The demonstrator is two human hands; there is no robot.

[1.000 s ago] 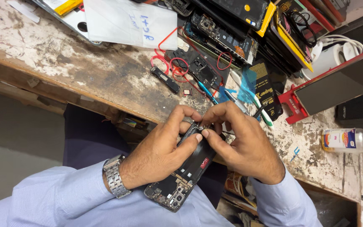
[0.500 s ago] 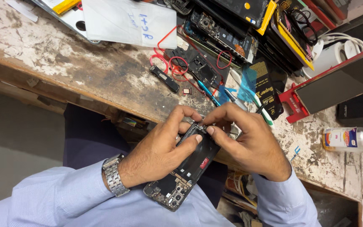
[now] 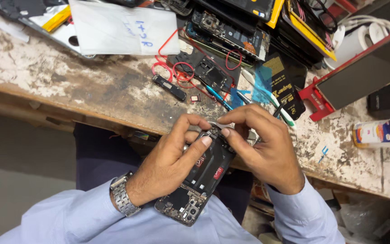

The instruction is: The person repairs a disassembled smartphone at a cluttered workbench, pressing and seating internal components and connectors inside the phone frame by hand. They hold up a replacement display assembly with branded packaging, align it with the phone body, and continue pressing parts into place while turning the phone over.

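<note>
Opened phone (image 3: 202, 180) with its back cover off, held slantwise over the lap, just off the near edge of the worktop (image 3: 68, 86); camera end near, other end up between both hands. Left hand (image 3: 170, 165) wrapped around the phone's left side, thumb laid across the exposed inner plate near the far end, metal wristwatch (image 3: 122, 195) on that wrist. Right hand (image 3: 265, 147) pinched narrow on thin metal tweezers (image 3: 217, 124), tips pointing left and meeting the far end of the phone just beside the left forefinger; fingertips of the two hands almost touching there. Whether the tweezers grip any small part: cannot tell.

On the worktop beyond the hands: small black module (image 3: 169, 87) lying flat, loops of red wire (image 3: 177, 72) just behind it, blue-handled tool (image 3: 217, 97) to the right, dark circuit frame (image 3: 211, 72) among the wires. Far left, white paper sheet (image 3: 123, 29). Far side, stack of opened phones and screens (image 3: 258, 22). Right, red stand (image 3: 317, 97) under a dark panel, clear plastic bottle (image 3: 380, 133) lying on its side near the right edge.
</note>
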